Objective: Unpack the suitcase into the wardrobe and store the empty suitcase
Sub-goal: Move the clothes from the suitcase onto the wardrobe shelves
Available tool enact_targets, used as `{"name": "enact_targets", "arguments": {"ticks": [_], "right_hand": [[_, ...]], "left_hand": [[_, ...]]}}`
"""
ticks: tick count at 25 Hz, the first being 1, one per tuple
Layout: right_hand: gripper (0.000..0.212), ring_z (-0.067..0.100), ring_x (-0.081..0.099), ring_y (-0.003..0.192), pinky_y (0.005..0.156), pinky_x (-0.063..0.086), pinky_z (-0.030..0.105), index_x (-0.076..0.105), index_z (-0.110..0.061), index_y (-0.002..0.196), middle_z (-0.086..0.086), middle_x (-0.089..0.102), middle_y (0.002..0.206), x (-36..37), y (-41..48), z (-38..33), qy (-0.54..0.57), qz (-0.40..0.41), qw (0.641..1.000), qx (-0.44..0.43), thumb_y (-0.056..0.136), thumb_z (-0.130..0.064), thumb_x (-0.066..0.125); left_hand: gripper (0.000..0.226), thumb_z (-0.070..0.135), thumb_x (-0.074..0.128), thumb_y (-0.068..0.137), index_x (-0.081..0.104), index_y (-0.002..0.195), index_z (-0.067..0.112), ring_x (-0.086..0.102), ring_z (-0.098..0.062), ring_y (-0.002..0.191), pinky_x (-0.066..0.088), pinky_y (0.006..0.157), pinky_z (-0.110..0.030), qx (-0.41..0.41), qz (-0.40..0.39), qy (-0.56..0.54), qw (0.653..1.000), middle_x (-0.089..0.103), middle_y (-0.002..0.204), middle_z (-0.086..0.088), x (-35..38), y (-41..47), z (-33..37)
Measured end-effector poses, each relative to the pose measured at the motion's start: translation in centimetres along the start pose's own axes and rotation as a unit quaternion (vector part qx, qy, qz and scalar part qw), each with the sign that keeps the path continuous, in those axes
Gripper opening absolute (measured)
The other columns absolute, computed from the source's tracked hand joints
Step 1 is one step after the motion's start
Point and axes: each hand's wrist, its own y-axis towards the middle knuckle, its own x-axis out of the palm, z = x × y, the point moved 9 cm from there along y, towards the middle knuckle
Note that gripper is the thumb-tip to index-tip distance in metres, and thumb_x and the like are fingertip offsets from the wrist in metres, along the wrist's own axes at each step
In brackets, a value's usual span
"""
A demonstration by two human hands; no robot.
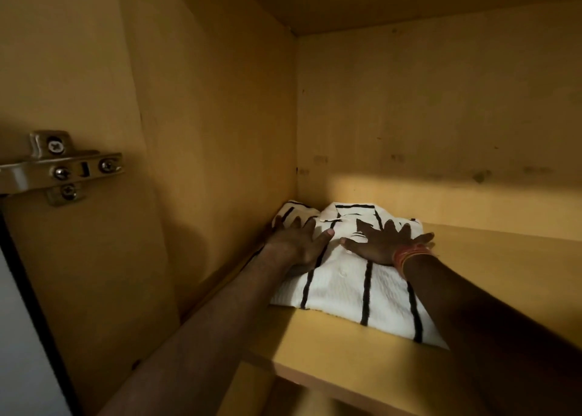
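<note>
**Both hands flat on a folded shirt inside the wardrobe**

Inside the wardrobe (204, 116), yellow-brown boards on every side, in dim light with one brighter band across the back wall (441, 116). On the shelf (330, 349), pushed into the far left corner: a folded white shirt (343, 283) with thin black stripes, collar toward the back wall, left edge close against the side wall, front fold well back from the shelf's front edge.

Left hand (297, 242) palm down on the left part of the shirt, fingers straight and spread, thumb out to the right, gripping nothing. Fingertips reaching toward a striped bundle (293, 214) tucked deepest into the corner; hard to tell in the shadow whether a sleeve of the same shirt or a second garment.

Right hand (385, 242) likewise palm down on the shirt near the collar, fingers fanned toward the back wall, thumb pointing left toward the other thumb, the two thumbs near but apart. No curl, no pinch: simply pressing on the cloth. Around that wrist, a stack of red and orange bangles (411, 253).

Both bare forearms stretched in from the lower edge of the view, the right one crossing over the shirt's right front corner and hiding part of it.

Screwed to the left side wall, near the front opening: a metal hinge (66, 167), four cross-head screws showing. Below it, at the lower left, a pale panel (15, 337) with a dark edge. Overhead, the underside of the next board (409, 0).
</note>
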Motion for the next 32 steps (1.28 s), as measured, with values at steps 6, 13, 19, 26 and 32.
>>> {"name": "enact_targets", "arguments": {"ticks": [6,13,19,26,32], "right_hand": [[0.109,0.029,-0.017,0.145,0.115,-0.01,0.056,-0.007,-0.061,0.14,-0.001,-0.017,0.159,1.8,-0.5,-1.7,0.044,-0.129,0.987,-0.085,0.048,-0.101,0.035],[0.122,0.037,-0.021,0.143,0.11,-0.005,0.066,-0.004,-0.07,0.133,-0.005,-0.02,0.158,2.3,1.1,-2.2,0.035,-0.132,0.989,-0.057,0.023,-0.106,0.036],[0.106,0.036,-0.022,0.143,0.107,-0.009,0.069,0.002,-0.068,0.135,-0.006,-0.018,0.159,2.7,0.3,-2.0,0.067,-0.073,0.994,-0.056,0.041,-0.103,0.032],[0.092,0.037,-0.009,0.145,0.107,-0.007,0.069,0.01,-0.065,0.137,-0.005,-0.006,0.161,1.9,-0.2,-2.0,0.058,-0.038,0.996,-0.064,0.054,-0.1,0.024],[0.103,0.033,0.009,0.146,0.115,0.001,0.059,0.022,-0.047,0.146,0.002,0.012,0.16,-0.2,-2.5,-4.7,0.029,-0.003,0.991,-0.131,0.057,-0.099,0.012]], "left_hand": [[0.075,0.082,0.0,0.077,0.008,0.146,0.052,-0.015,-0.027,0.146,-0.008,0.113,-0.059,-0.002,-0.037,-0.003,0.999,-0.008,0.158,0.015,3.0,5.2,-1.3],[0.069,0.075,0.007,0.084,0.006,0.147,0.048,-0.012,-0.032,0.146,-0.003,0.114,-0.06,-0.023,-0.04,0.01,0.999,-0.009,0.159,0.014,2.9,6.6,-1.7],[0.052,0.06,0.032,0.089,0.067,0.109,0.028,0.046,-0.03,0.121,0.04,0.098,-0.041,0.005,0.139,-0.006,0.99,0.054,0.128,-0.008,-0.1,4.7,-1.5],[0.039,0.045,0.046,0.091,0.059,0.068,0.017,0.061,-0.026,0.077,0.043,0.066,-0.03,0.062,0.23,0.001,0.971,0.066,0.079,-0.008,-1.8,1.2,-0.8],[0.041,0.041,0.041,0.097,0.066,0.1,0.01,0.061,-0.03,0.095,0.046,0.075,-0.032,0.018,0.192,-0.055,0.98,0.067,0.104,-0.014,-0.8,-3.7,-2.2]]}}
